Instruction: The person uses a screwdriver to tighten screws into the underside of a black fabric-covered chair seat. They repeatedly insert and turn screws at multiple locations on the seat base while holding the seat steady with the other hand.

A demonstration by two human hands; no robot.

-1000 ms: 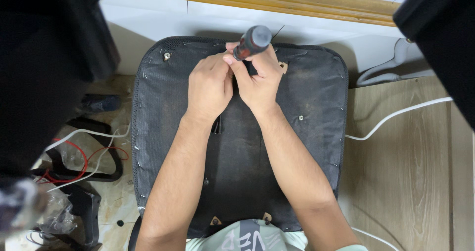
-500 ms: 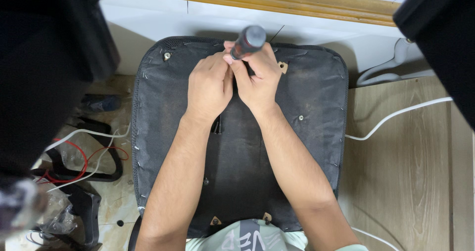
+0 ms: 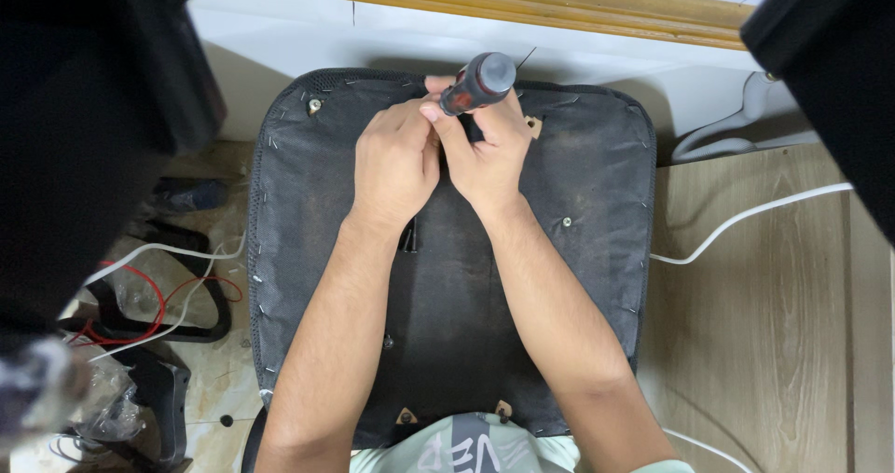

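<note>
An upturned office chair seat (image 3: 578,184) with a black stapled fabric underside lies in front of me. My right hand (image 3: 489,151) grips a screwdriver (image 3: 477,83) with a black and red handle, held upright near the seat's far edge. My left hand (image 3: 396,161) rests against it, fingers pinching at the shaft just below the handle. The tip of the tool is hidden behind my fingers. Small metal screw points (image 3: 315,106) show in the fabric.
A white cable (image 3: 746,217) trails over the wooden floor at right. At left lie black chair parts (image 3: 158,315), red and white wires and a clear plastic bag. A white wall with a wooden trim (image 3: 485,2) runs along the top. Dark blurred shapes fill both upper corners.
The screwdriver handle has shifted slightly, its butt end tilting a little to the right and up. Both hands stay in the same spot on the seat.
</note>
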